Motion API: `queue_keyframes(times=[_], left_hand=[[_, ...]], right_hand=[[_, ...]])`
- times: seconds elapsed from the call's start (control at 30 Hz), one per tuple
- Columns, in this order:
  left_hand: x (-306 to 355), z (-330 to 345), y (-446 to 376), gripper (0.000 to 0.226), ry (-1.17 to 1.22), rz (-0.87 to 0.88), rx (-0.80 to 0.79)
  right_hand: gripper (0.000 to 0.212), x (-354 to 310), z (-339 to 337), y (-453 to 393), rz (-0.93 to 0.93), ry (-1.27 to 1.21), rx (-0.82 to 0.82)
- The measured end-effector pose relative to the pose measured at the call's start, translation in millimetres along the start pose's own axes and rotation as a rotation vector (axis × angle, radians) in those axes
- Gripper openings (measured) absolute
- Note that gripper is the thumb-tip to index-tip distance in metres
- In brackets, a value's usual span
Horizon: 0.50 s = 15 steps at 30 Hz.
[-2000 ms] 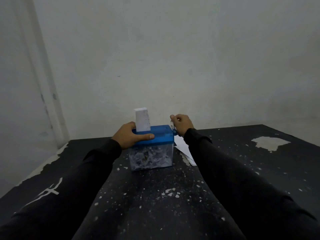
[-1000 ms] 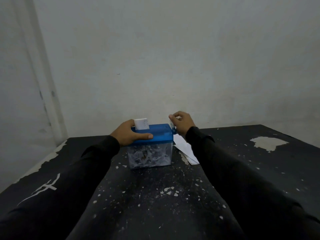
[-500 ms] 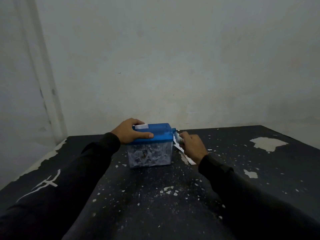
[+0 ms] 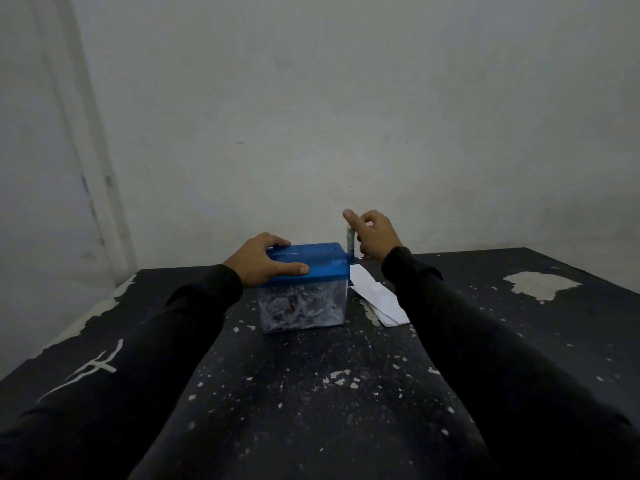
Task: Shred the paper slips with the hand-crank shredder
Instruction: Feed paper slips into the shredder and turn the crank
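**Slip swallowed, crank back at the top**

Head view: two seconds ago a white slip stood tall out of the slot; a second ago only a stub showed; now none is visible above the blue lid (image 4: 306,263). Your crank (image 4: 349,242) was swung low half a second ago and now points straight up. I read that as this slip being through the cutters, so the next one is due.

Your left hand (image 4: 265,259) lies over the left end of the hand-crank shredder (image 4: 303,289), thumb stretched along the lid's front edge and fingers curled over the back edge, clamping it to the black table (image 4: 311,393). Your right hand (image 4: 372,237) is just right of the shredder's top corner, fingers curled about the crank's grip with the index finger raised; the knob itself is hidden behind your fingers.

The clear bin under the lid is packed with shreds nearly to the top, so it may need emptying soon.

The remaining paper slips (image 4: 377,299) lie flat on the table, just beside the shredder's right wall, below your right wrist and partly under that sleeve.
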State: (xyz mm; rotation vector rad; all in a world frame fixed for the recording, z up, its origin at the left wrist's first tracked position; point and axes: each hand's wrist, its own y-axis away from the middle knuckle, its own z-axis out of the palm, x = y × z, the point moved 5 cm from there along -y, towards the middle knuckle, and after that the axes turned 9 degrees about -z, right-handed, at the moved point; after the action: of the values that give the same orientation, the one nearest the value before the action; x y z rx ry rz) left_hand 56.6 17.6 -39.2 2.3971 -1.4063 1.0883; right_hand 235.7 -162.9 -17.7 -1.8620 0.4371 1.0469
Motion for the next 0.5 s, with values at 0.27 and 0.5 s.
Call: queue_keyframes(times=[0.27, 0.5], left_hand=[[2, -1, 1, 0.107, 0.004, 0.0, -0.008], [1, 0, 0, 0.095, 0.02, -0.013, 0.01]], right_hand=[[0.045, 46, 16, -10, 0.091, 0.228, -0.017], [0.055, 82, 6, 51, 0.195, 0.275, -0.314]])
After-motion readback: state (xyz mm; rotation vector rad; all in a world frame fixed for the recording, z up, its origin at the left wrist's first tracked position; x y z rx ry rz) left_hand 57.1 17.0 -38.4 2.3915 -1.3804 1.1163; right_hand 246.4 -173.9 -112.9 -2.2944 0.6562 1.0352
